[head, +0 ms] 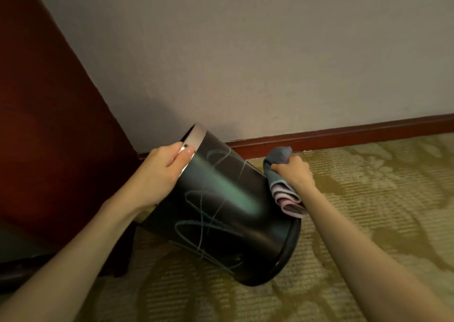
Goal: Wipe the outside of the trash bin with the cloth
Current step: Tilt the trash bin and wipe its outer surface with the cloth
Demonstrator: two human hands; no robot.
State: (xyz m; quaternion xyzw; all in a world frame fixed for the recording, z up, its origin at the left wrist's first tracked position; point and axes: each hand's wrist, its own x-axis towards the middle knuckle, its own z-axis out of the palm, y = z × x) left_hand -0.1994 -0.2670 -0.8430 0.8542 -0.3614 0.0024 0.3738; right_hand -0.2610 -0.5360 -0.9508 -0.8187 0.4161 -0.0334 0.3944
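Observation:
A glossy black round trash bin with a silver rim lies tilted over the carpet, its mouth toward the upper left and its base toward me at the lower right. Light blue scribbles cover its side. My left hand grips the silver rim at the bin's upper left. My right hand is closed on a folded grey and pink cloth, which presses against the bin's right side near the base.
A dark red wooden panel stands close on the left. A beige wall with a red-brown baseboard runs behind the bin. Patterned yellow-green carpet covers the floor to the right and in front.

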